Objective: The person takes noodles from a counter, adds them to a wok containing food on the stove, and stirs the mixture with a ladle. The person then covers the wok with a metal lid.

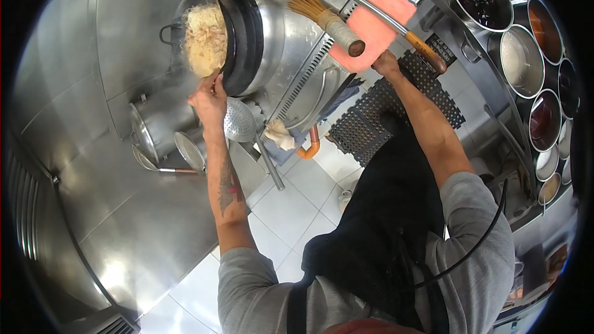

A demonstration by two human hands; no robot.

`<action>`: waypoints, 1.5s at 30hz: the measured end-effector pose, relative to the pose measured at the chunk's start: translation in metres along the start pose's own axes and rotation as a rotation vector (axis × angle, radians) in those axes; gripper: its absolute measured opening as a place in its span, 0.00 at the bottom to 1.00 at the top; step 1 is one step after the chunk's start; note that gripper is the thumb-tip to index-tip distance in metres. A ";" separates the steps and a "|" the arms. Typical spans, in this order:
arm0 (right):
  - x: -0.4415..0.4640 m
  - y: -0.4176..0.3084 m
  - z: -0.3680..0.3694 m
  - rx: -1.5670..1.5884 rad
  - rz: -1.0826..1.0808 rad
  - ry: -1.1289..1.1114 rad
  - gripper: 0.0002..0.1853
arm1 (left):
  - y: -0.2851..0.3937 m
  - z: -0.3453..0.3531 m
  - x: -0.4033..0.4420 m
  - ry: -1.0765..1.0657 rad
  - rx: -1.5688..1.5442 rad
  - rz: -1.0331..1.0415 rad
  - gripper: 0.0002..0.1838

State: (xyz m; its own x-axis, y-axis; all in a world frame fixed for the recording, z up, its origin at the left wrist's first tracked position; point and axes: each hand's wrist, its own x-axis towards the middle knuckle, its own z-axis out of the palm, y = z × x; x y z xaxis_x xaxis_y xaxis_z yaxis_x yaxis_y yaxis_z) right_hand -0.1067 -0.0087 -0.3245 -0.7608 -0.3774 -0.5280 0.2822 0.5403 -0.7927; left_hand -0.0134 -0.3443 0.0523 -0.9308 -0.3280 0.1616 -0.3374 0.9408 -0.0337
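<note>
A dark wok [240,37] sits at the upper left, and a heap of pale, shredded-looking food [205,40] is in it with steam around. My left hand [209,98] is at the near rim of the wok, fingers pinched together. What they grip, if anything, is too small to tell. At the lower edge of a pink towel [387,9] on the stove is my right hand [386,64], its fingers mostly hidden. A bamboo brush [337,28] and a ladle [371,7] with a wooden handle end lie across the towel.
Below my left hand are a perforated skimmer [239,120], a steel pot [162,125] and a crumpled pale cloth [279,134]. Several pots of sauces, one with white liquid [520,62], line the right side. A black perforated mat [396,108] lies on the tiled floor.
</note>
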 end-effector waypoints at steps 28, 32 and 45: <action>0.008 0.032 0.022 0.050 -0.471 0.239 0.25 | 0.019 0.060 -0.017 0.218 -0.465 -0.256 0.11; -0.095 -0.037 -0.021 -0.330 -0.303 0.012 0.18 | 0.016 0.045 -0.024 0.288 -0.217 -0.140 0.11; -0.148 -0.174 -0.178 -0.272 -0.498 0.082 0.16 | 0.021 0.075 -0.012 0.527 -0.146 -0.226 0.08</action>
State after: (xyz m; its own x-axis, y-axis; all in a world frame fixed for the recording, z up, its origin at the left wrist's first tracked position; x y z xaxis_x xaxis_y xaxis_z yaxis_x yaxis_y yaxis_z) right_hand -0.1469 0.0868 -0.0545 -0.8093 -0.5823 -0.0771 -0.2743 0.4908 -0.8270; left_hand -0.0199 -0.3266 -0.0244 -0.6301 -0.4701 0.6181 -0.4619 0.8667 0.1883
